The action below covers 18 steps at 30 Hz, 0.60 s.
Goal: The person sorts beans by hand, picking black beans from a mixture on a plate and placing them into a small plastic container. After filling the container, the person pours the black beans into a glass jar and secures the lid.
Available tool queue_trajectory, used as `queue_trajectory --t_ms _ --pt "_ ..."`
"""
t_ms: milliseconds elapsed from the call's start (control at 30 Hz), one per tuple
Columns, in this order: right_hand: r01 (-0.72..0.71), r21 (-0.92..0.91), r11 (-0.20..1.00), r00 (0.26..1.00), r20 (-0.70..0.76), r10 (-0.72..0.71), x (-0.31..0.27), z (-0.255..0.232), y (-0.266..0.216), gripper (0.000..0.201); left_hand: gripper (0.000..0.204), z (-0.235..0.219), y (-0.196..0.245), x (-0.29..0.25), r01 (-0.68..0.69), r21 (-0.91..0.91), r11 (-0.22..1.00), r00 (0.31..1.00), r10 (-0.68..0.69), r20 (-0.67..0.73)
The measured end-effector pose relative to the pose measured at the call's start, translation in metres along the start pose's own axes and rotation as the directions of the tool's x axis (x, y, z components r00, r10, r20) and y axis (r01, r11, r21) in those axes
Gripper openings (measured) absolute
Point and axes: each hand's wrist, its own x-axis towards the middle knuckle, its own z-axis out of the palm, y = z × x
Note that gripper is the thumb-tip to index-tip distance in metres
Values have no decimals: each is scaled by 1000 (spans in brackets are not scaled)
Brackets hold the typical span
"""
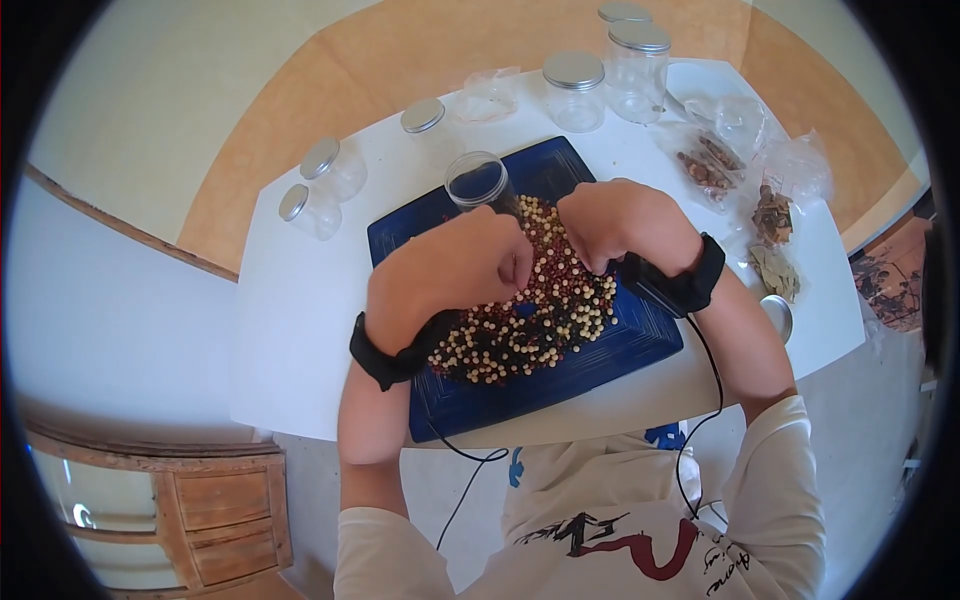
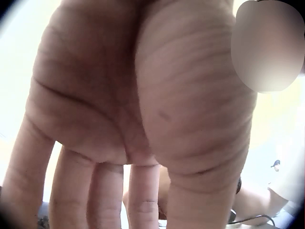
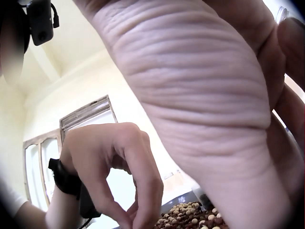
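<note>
Mixed cream, dark red and black beans (image 1: pixel 560 310) lie heaped on a blue square tray (image 1: pixel 610 370). My left hand (image 1: pixel 450 262) bends down over the heap's left side. In the right wrist view, the thumb and a finger of the left hand (image 3: pixel 114 167) come together low by the beans (image 3: pixel 190 217); their tips are cut off. My right hand (image 1: pixel 625 222) hangs over the heap's upper right, fingers downward and tips hidden. In the left wrist view the left hand (image 2: pixel 128 114) points its fingers down. A lidless clear jar (image 1: pixel 476 180) stands at the tray's back edge.
Lidded clear jars stand on the white table (image 1: pixel 290 340) at back left and back right (image 1: pixel 575 95). A silver lid (image 1: pixel 423 115) lies behind the tray. Plastic bags with dried spices (image 1: pixel 710 165) and leaves (image 1: pixel 775 270) lie at right. Cables hang from both wrists.
</note>
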Motion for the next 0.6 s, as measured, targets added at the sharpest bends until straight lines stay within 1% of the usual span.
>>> queue_trajectory --t_ms 33,67,133,167,200,233,267,333,367,433,467,533,567,600 --pt "0 0 1000 1000 -2 0 0 -1 -2 20 17 -4 0 -2 -55 -7 998 997 55 -54" --pt "7 -25 1000 1000 8 -7 0 -3 -4 22 17 -9 1 -4 -56 -5 998 997 56 -55" --pt "14 -51 999 1000 18 -13 -1 -7 -8 25 23 -19 6 -8 -84 -33 996 989 79 -122" --pt "-11 -20 1000 998 54 12 -2 -9 -10 24 23 -22 7 -9 -84 -33 996 989 79 -123" --pt "-36 9 999 995 89 36 -2 -10 -11 24 25 -24 8 -10 -84 -4 996 982 82 -169" --pt "-36 8 999 996 88 35 -1 -10 -11 24 27 -27 8 -11 -84 25 996 973 87 -215" --pt "-17 11 1000 997 81 16 -1 -8 -10 24 27 -29 8 -12 -83 26 996 972 87 -217" --pt "1 13 1000 997 75 -2 0 -6 -8 23 26 -32 8 -13 -41 26 999 921 48 -386" --pt "3 12 1000 998 60 -4 -1 -5 -7 23 26 -33 7 -13 -42 26 999 921 49 -385" --pt "4 14 1000 999 46 -5 -1 -2 -6 22 24 -36 5 -13 -3 76 997 818 46 -573" --pt "9 3 1000 999 32 -9 0 -1 -5 21 24 -37 2 -12 -3 77 997 819 47 -572" --pt "13 -9 1000 1000 18 -13 0 -2 -6 21 23 -37 -4 -10 46 112 993 729 43 -683" --pt "12 -33 999 999 31 -11 -1 -3 -8 20 23 -38 -5 -10 46 112 993 728 44 -684" --pt "11 -57 998 999 45 -8 -1 -4 -9 20 23 -38 -6 -11 94 117 989 717 14 -697"
